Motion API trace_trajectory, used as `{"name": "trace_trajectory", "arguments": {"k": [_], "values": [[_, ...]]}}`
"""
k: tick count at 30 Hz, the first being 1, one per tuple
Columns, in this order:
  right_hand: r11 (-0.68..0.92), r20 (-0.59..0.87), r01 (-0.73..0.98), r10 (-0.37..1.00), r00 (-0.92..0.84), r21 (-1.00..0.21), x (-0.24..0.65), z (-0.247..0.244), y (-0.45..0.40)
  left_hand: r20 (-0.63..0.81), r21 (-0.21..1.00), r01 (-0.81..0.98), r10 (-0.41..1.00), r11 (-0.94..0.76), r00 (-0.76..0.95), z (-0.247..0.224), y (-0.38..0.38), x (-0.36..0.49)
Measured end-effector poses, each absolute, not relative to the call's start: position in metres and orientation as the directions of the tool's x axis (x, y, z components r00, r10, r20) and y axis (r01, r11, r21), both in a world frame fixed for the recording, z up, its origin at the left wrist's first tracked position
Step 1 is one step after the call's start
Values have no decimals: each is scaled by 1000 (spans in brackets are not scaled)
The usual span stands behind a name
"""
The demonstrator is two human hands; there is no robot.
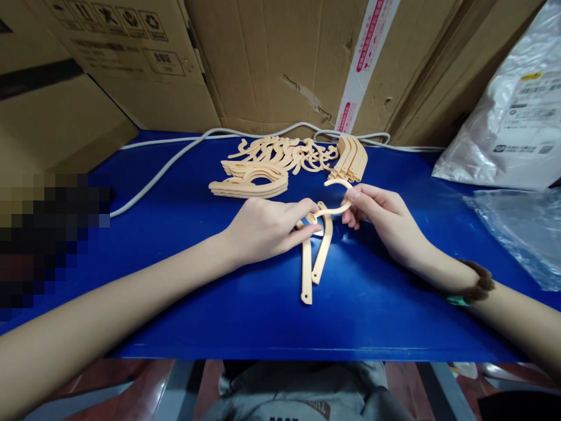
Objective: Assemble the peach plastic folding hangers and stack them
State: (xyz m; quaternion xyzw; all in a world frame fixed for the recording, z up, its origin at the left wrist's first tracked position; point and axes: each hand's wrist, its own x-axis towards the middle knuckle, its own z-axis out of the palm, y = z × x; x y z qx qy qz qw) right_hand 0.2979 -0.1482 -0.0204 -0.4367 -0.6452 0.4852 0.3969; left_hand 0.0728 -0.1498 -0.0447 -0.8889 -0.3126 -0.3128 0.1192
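Observation:
A cream plastic hanger hook (pixel 335 211), curved like an S, is between my two hands just above the table. My left hand (pixel 267 228) pinches its round lower end between thumb and fingers. My right hand (pixel 385 219) grips the curved upper part at its right side. Below them, two slim curved hanger arms with holes at their ends, a left one (pixel 307 272) and a right one (pixel 325 248), lie side by side. My left fingers hide the top of the left arm, so I cannot tell whether it touches the hook.
Behind my hands lie a heap of loose hooks (pixel 280 153), stacked hanger arms (pixel 249 188) and another stack (pixel 353 158) on the blue table (pixel 197 316). A white cable (pixel 162 169) runs along the back before cardboard boxes (pixel 272 70). Plastic bags (pixel 504 134) stand at right.

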Motion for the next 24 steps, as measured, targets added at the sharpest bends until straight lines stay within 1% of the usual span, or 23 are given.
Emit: {"name": "trace_trajectory", "arguments": {"k": [3,7,10,13,16,18,20,24], "values": [[139,75,154,930,-361,-978,297,-23,-147,634,-20,632,479,-775,607,-45,-150,74],[181,51,221,869,-492,-958,296,-26,-147,635,-23,626,472,-779,611,-44,-152,75],[183,36,236,855,-518,-954,296,-29,-147,631,-24,619,468,-785,619,-42,-155,74],[94,8,169,893,-450,-981,298,-30,-146,577,-4,639,520,-769,630,-39,-156,73],[-10,-39,80,930,-364,-997,299,-31,-143,455,-39,724,632,-689,627,-35,-156,74],[-59,-73,52,939,-337,-997,298,-30,-141,361,-55,766,702,-641,613,-32,-156,76],[-70,-87,63,944,-317,-996,296,-28,-139,290,-49,795,753,-605,591,-28,-156,79],[-11,-42,121,966,-253,-993,285,-27,-135,216,-37,850,826,-526,521,-22,-157,85]]}}
